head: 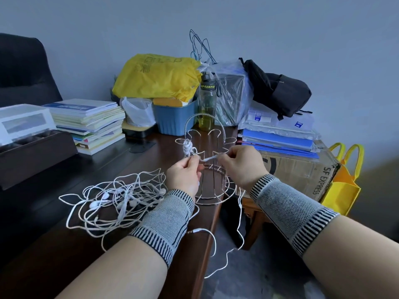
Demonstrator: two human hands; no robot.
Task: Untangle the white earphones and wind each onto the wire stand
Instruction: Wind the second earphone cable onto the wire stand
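Two hands pinch one white earphone cable (pixel 210 158) above the desk (pixel 138 167): left hand (pixel 183 175) in a closed grip on its left end beside a wound bundle (pixel 187 147) on the wire stand (pixel 212 169), right hand (pixel 239 164) pinching its right end, cable stretched left-right, slightly rising rightward.

Left hand (pixel 183 175): bare, forearm bare. Left wrist band (pixel 166 225): just behind the grip, grey-white knit mesh, black-and-white ribbed stripes at both edges. Right hand (pixel 239 164): bare. Right wrist band (pixel 289 208): same knit, same striped edging.
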